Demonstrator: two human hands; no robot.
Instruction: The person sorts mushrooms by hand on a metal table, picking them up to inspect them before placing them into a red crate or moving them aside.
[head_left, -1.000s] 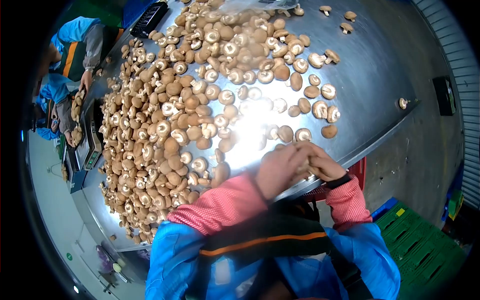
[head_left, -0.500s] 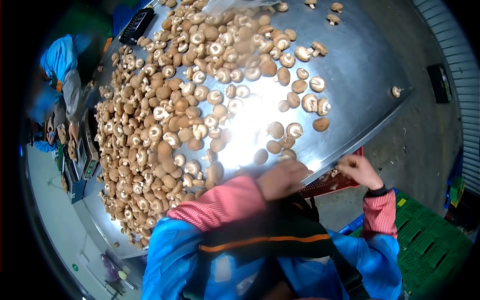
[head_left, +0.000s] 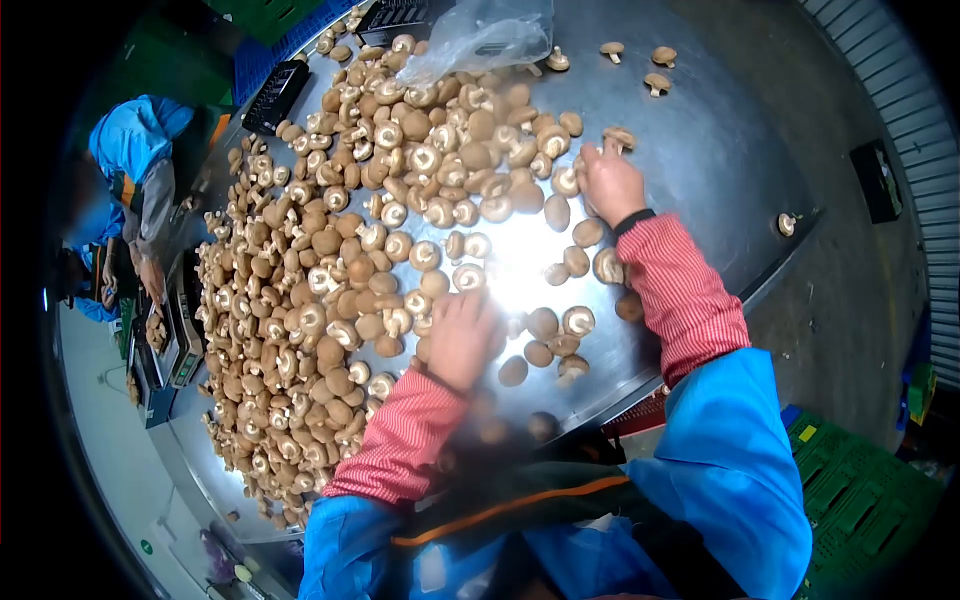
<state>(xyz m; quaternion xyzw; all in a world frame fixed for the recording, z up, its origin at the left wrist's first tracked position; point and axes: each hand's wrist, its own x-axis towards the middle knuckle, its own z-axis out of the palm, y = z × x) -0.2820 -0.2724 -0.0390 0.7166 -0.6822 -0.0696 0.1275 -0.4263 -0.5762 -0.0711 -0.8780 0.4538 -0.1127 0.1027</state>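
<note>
Your right hand (head_left: 612,185) out over steel table (head_left: 720,130), fingertips at brown-capped mushroom (head_left: 621,137); can't tell whether pinching. Your left hand (head_left: 463,338), blurred, at edge of mushroom heap (head_left: 290,300); finger state unclear. Loose mushrooms (head_left: 576,262) between hands.

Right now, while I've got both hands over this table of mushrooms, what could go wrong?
The lone mushroom near the corner of the table could roll off if bumped. Your right sleeve is close beside a loose mushroom and might sweep it along. Your left hand is at the edge of the pile, so a quick pull might scatter some mushrooms.
</note>
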